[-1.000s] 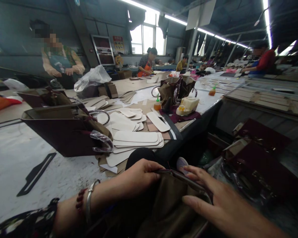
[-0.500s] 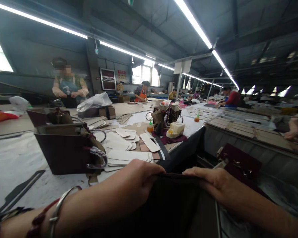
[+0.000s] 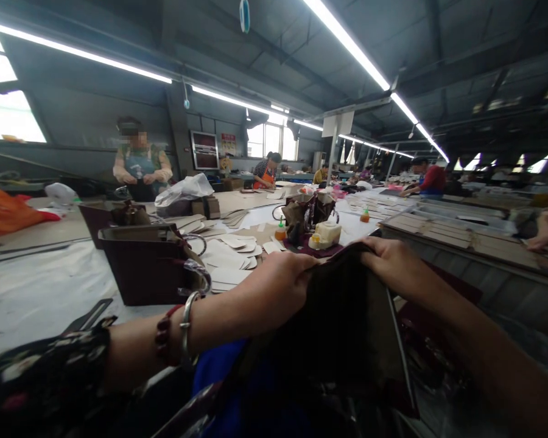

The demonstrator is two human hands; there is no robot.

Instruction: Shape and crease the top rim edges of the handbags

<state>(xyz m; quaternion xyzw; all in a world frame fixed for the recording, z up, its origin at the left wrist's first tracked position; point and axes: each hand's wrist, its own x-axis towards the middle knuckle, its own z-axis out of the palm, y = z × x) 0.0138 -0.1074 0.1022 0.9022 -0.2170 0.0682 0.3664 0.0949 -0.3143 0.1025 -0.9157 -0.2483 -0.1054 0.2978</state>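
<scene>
Between my hands hangs a dark handbag [image 3: 342, 322], its top edge pinched from both sides and its inside in deep shadow. My left hand [image 3: 278, 283] is closed on the left part of that edge. On the right part, my right hand [image 3: 388, 258] grips with the thumb on top. A handle wrapped in clear plastic [image 3: 189, 410] shows low in front of me, beside blue cloth [image 3: 223, 371]. Left of my hands, a maroon handbag [image 3: 150, 267] stands upright on the table, its handles wrapped in plastic.
White cut pieces [image 3: 232, 252] lie piled beyond my left hand. Further back are a glue bottle [image 3: 280, 231], a cream-coloured container [image 3: 326, 234] and another handbag [image 3: 310, 210]. Boards [image 3: 433, 231] cover the right-hand bench, where a person's hand [image 3: 545, 234] rests. Several co-workers stand at the far tables.
Both hands have risen with the handbag, and its edge is now slanted higher on the right. The view has shifted, showing more of my left sleeve and the blue cloth.
</scene>
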